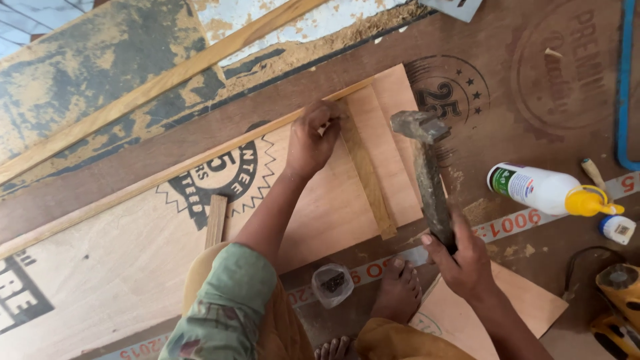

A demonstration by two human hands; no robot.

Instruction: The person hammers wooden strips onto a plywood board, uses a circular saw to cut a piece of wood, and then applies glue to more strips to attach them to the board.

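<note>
Two bare hands are at work over a plywood sheet (133,260) that lies on a larger brown board (533,87) on the floor. The left hand (311,137) rests near the far edge of the plywood sheet, fingers curled narrow and pinched at the top end of a short wood strip (365,175); whatever small thing sits between the fingertips is too small to tell. That strip runs from the hand down toward the sheet's near right edge, lying flat on the plywood. A long thin batten (167,177) follows the sheet's far edge, passing just under the left hand. The right hand (461,257) is closed around the handle of a hammer (427,173), whose worn metal head is raised above the sheet's right corner, just beside the strip and apart from it. A small clear bag (332,283) of dark bits lies near the sheet's near edge, beside a bare foot (399,293). On the brown board to the right lie a white glue bottle (543,190) with a yellow cap and, at the corner, a yellow power tool (617,300).
</note>
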